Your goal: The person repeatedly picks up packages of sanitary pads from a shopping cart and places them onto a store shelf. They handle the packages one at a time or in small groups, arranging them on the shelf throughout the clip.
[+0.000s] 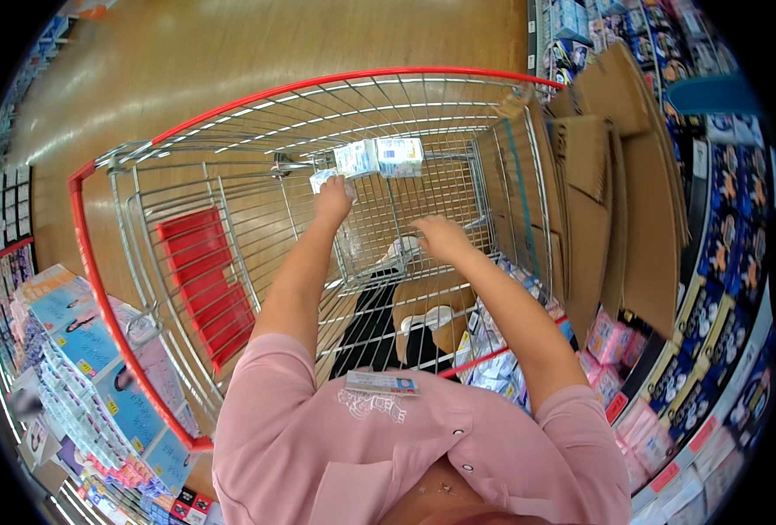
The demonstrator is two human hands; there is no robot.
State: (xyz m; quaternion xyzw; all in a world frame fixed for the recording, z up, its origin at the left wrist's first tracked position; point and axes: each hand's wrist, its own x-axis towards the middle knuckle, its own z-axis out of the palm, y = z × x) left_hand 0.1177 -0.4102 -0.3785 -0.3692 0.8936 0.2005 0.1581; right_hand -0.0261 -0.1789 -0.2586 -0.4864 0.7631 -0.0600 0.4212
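Note:
Both my arms reach into a metal wire shopping cart [283, 243] with red plastic edging. My left hand [335, 198] grips a small white and light-blue package [323, 177] near the cart's far side. Two more white and blue packages stand just beyond it, one [355, 159] in the middle and one [399, 156] to its right. My right hand [442, 237] hangs over the basket, fingers apart, with nothing in it. Through the wires below it show my legs and white shoes.
Flattened cardboard boxes [644, 216] lean at the cart's right end. Shelves of packaged goods [722, 262] run along the right. A red plastic panel [207, 289] is fixed at the cart's left end. Beyond the left rail stands a display of blue printed boxes [83, 328]. Wood-look floor [296, 39] lies beyond the cart.

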